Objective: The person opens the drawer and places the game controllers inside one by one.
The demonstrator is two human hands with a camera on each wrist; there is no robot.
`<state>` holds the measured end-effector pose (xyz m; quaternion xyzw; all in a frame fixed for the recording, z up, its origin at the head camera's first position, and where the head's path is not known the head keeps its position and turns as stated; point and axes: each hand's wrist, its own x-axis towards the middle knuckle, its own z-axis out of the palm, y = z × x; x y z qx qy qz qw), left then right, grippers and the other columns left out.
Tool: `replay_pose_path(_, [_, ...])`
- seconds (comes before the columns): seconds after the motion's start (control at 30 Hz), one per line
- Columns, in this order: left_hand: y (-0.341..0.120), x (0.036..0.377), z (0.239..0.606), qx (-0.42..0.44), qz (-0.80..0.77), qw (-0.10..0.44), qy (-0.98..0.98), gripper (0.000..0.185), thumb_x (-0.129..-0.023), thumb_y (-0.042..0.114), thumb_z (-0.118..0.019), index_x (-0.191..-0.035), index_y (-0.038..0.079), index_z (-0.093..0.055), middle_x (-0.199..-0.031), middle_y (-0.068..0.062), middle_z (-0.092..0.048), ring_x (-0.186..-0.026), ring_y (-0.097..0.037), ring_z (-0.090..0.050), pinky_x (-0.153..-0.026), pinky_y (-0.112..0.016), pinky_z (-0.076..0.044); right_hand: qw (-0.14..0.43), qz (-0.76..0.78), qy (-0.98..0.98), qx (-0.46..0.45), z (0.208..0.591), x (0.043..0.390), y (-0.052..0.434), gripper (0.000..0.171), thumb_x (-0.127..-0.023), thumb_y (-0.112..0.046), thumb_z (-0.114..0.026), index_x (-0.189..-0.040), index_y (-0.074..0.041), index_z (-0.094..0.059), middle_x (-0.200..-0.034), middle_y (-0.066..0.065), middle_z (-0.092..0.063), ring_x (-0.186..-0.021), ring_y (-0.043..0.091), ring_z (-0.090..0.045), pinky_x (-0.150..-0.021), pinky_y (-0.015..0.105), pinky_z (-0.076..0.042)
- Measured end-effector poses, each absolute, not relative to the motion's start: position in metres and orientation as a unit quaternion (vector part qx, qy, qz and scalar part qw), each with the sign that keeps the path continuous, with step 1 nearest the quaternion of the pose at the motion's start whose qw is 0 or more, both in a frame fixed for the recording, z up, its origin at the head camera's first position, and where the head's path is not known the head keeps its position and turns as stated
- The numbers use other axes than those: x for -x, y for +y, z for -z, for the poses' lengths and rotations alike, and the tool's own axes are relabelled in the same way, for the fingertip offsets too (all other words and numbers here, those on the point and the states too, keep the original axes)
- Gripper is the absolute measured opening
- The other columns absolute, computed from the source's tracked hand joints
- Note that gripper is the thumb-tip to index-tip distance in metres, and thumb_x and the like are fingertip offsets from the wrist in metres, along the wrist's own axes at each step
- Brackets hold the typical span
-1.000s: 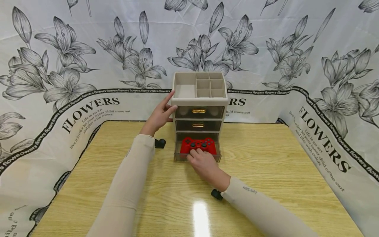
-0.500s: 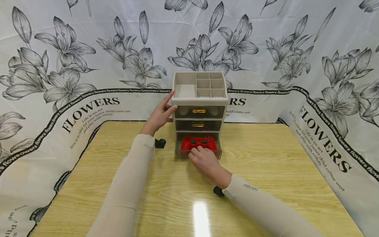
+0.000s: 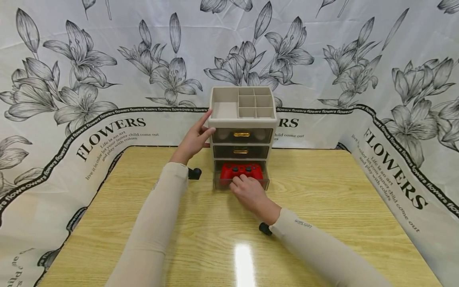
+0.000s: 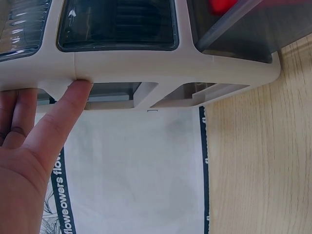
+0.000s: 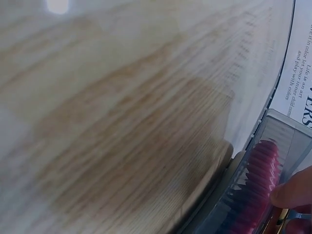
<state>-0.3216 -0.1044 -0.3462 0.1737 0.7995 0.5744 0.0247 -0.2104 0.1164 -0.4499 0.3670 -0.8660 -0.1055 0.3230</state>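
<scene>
A small cream organizer (image 3: 242, 122) with three smoky clear drawers stands at the back of the table. Its bottom drawer (image 3: 224, 185) is partly pulled out, and a red game controller (image 3: 226, 172) lies in it. At that drawer's front, my right hand (image 3: 251, 194) holds the gold handle (image 5: 275, 219) with curled fingers. Its thumb and a fingertip show beside the handle in the right wrist view. My left hand (image 3: 193, 142) rests against the organizer's left side, fingers extended. In the left wrist view, the thumb (image 4: 63, 114) touches the frame edge.
The organizer's top has one large and several small compartments (image 3: 254, 101). Its upper two drawers (image 3: 256, 135) are closed. Flower-printed cloth (image 3: 172, 52) surrounds the wooden table (image 3: 322, 191) at the back and sides. Black wrist mounts (image 3: 265, 229) show beside both wrists.
The bottom drawer has slid somewhat inward with the controller in it. My right hand has moved forward along with it. The left hand has stayed in place.
</scene>
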Motion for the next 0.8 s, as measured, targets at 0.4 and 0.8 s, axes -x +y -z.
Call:
replay_pose_path(0.4, [-0.103,0.311,0.336,-0.171,-0.572,0.035,0.801,0.064,-0.101,0.029,-0.052,-0.153,0.044,-0.019,-0.121,-0.021,-0.054,-0.116,-0.034,-0.055,-0.091,-0.053,-0.055,0.31,0.098,-0.874,-0.36,0.451,0.22,0.114,0.007,-0.088,-0.005,-0.067,-0.083,-0.011,-0.067,-0.085,0.003,-0.06,-0.076,0.021,-0.055,-0.055,0.026,-0.051])
replay_pose_path(0.8, [-0.104,0.325,0.348,-0.167,-0.579,0.03,0.798,0.064,-0.099,0.034,-0.054,-0.151,0.05,-0.02,-0.122,-0.018,-0.054,-0.116,-0.031,-0.056,-0.088,-0.05,-0.057,0.293,0.093,-0.884,-0.352,0.45,0.231,0.112,0.008,-0.088,-0.002,-0.067,-0.087,-0.01,-0.068,-0.087,0.005,-0.062,-0.076,0.023,-0.055,-0.056,0.027,-0.05])
